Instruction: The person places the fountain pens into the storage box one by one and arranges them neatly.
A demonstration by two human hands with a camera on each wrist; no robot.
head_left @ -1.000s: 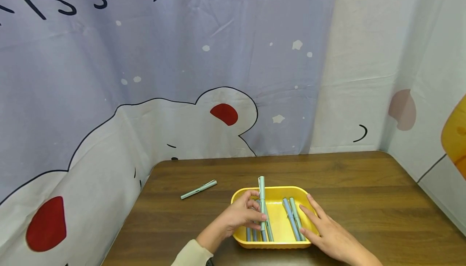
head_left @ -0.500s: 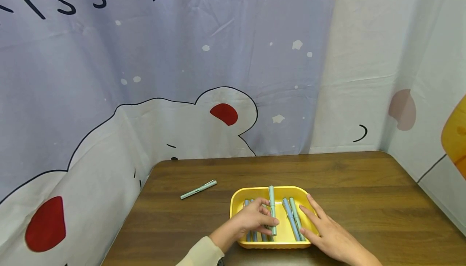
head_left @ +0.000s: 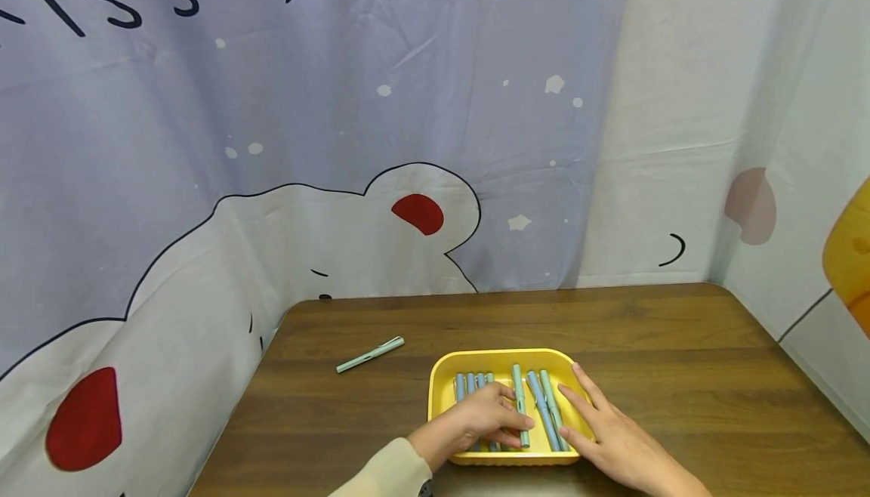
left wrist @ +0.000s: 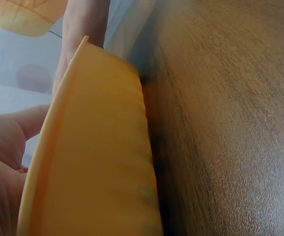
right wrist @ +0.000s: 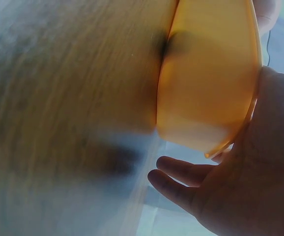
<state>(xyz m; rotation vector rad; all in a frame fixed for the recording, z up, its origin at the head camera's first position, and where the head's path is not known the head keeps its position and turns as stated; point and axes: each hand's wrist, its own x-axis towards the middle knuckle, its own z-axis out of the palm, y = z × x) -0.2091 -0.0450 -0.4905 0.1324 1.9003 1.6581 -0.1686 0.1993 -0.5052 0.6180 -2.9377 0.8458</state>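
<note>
A yellow tray (head_left: 442, 365) stands near the front of the wooden table. Inside it my left hand (head_left: 485, 415) pinches a light green pen (head_left: 518, 385) between thumb and fingers, low over the tray floor. Left of that hand lie several blue and green pens (head_left: 470, 382), partly covered by it. To the right, a blue pen (head_left: 541, 409) and another green pen (head_left: 553, 404) lie side by side. My right hand (head_left: 615, 436) rests on the tray's right rim with fingers spread. The tray's outer wall (right wrist: 206, 73) fills much of the right wrist view.
A single green pen (head_left: 370, 354) lies on the table (head_left: 652, 346) to the left behind the tray. A printed curtain (head_left: 326, 104) hangs behind the table, and more cloth (head_left: 802, 255) hangs along its right side.
My left hand has moved right and down with the green pen, bringing it from above the left pens to low in the tray's middle. The right hand has stayed on the rim.
</note>
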